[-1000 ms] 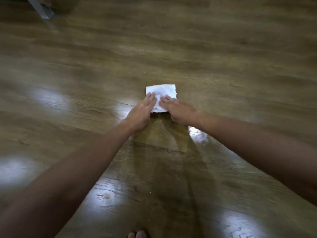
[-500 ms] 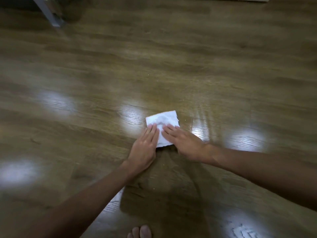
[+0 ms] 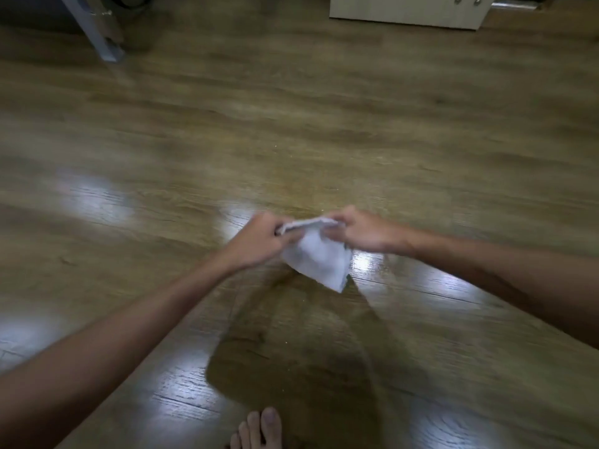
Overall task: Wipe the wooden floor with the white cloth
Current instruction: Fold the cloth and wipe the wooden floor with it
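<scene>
The fingers (image 3: 285,229) of the left hand (image 3: 259,241) are curled and pinch the left end of the white cloth's (image 3: 319,259) top edge. The fingers of the right hand (image 3: 363,234) are curled too and pinch the right end of that same edge, though motion blur hides how each single finger lies. Between the two hands the top edge runs as a short, slightly sagging band, and the rest of the cloth hangs down from it, narrowing to a corner that points down and to the right. The cloth looks lifted off the wooden floor (image 3: 324,124); whether its lowest corner touches the boards cannot be told.

Both forearms are bare and reach in from the lower left and the right edge of the view. Under the hands a darker patch spreads over the floor toward the person. Bright glare spots lie on the boards to the left, between the hands and to the right. A bare foot (image 3: 259,429) shows its toes at the bottom edge. Far off, a grey metal leg (image 3: 97,30) stands at the top left, and a pale cabinet (image 3: 405,11) with small knobs sits at the top right.
</scene>
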